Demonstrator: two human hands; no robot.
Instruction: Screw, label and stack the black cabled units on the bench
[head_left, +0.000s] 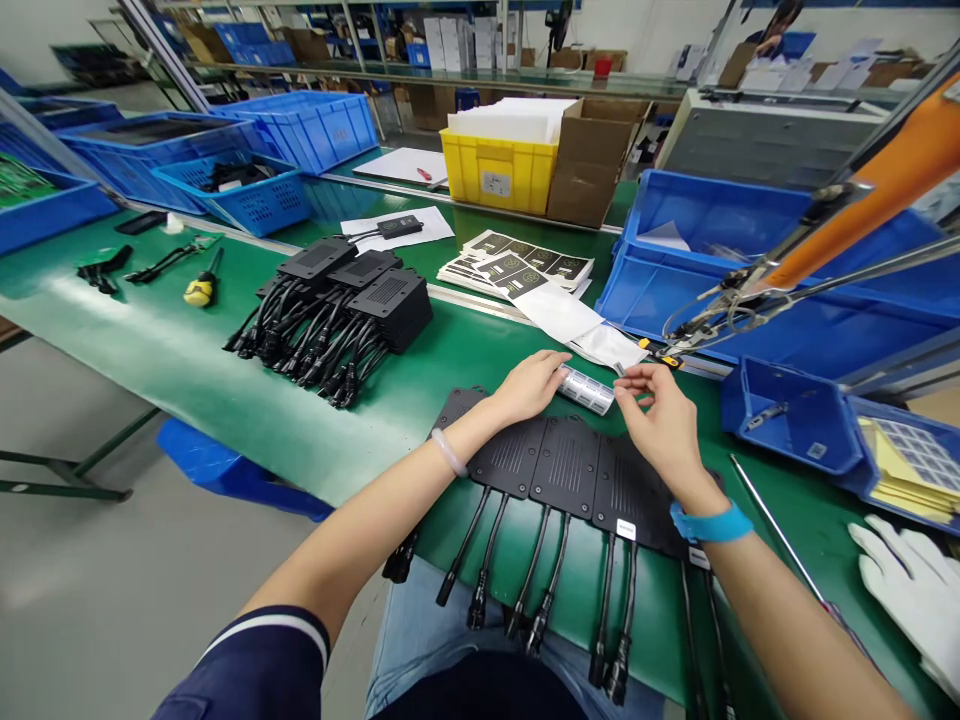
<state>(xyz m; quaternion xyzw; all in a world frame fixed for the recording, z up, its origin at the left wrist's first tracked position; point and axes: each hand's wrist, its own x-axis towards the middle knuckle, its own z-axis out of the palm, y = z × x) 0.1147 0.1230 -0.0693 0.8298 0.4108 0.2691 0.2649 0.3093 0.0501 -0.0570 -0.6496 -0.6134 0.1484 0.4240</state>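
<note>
Label roll (589,390) by the boxes (564,465)

My left hand (534,385) pinches one end of the roll, just past the boxes lined along the bench's (480,350) near edge — cords (616,672) reach over it. My right hand's (664,415) fingers bunch together at the other end — whether on a label, I can't tell.
</note>
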